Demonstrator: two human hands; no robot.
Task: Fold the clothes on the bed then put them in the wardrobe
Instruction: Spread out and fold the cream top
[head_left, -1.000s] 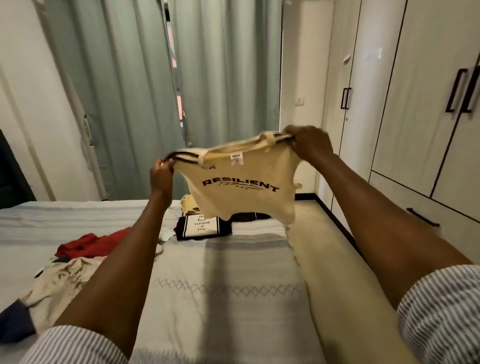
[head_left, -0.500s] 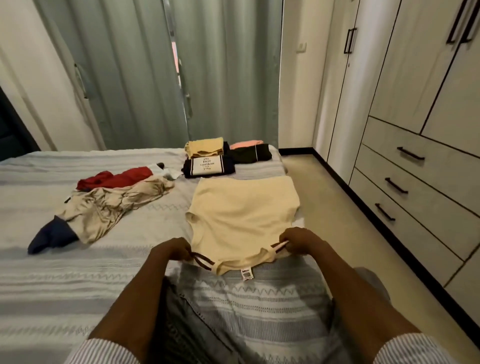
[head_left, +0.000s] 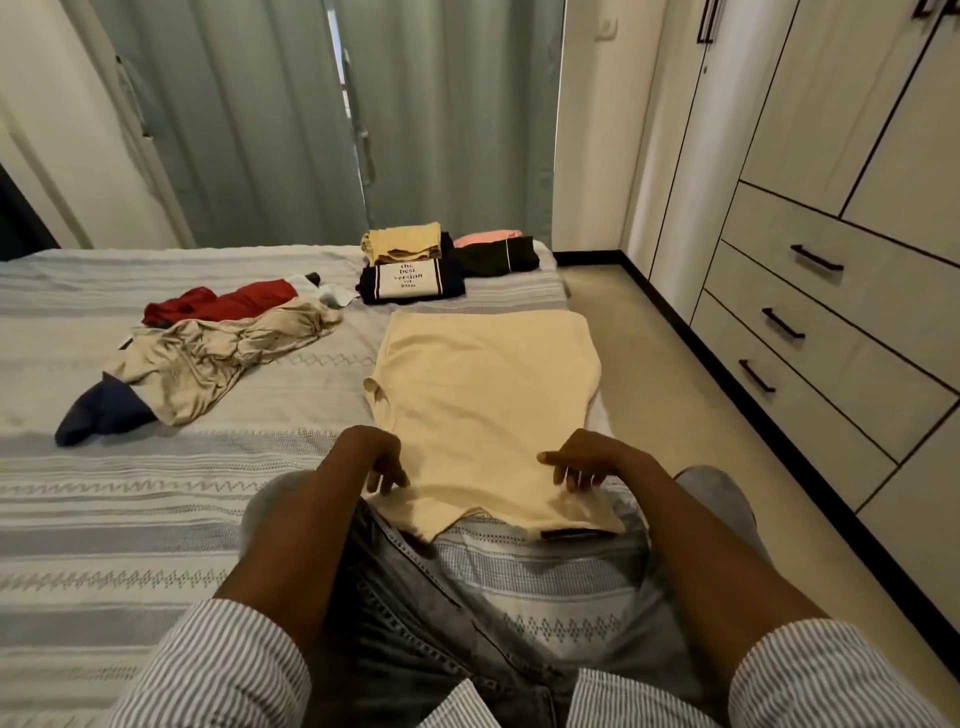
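A cream top (head_left: 483, 395) lies flat, print side down, on the striped bed (head_left: 156, 519), its neck end toward me. My left hand (head_left: 374, 457) touches its near left edge with fingers spread downward. My right hand (head_left: 582, 462) hovers over or touches its near right shoulder, fingers loose and holding nothing. Unfolded clothes lie to the left: a beige garment (head_left: 218, 353), a red one (head_left: 218, 304) and a navy piece (head_left: 104, 415). Folded clothes sit at the far end: a yellow pile (head_left: 402, 243), a black-and-white printed one (head_left: 410, 280) and a black one (head_left: 493, 257) with pink behind it.
The wardrobe (head_left: 831, 208) with closed doors and black-handled drawers (head_left: 815, 258) fills the right side. A strip of beige floor (head_left: 649, 374) runs between it and the bed. Green curtains (head_left: 311, 130) hang behind the bed.
The cream top went from held up in the air to laid flat on the bed. Both hands have let go of its straps and now rest open at its near edge.
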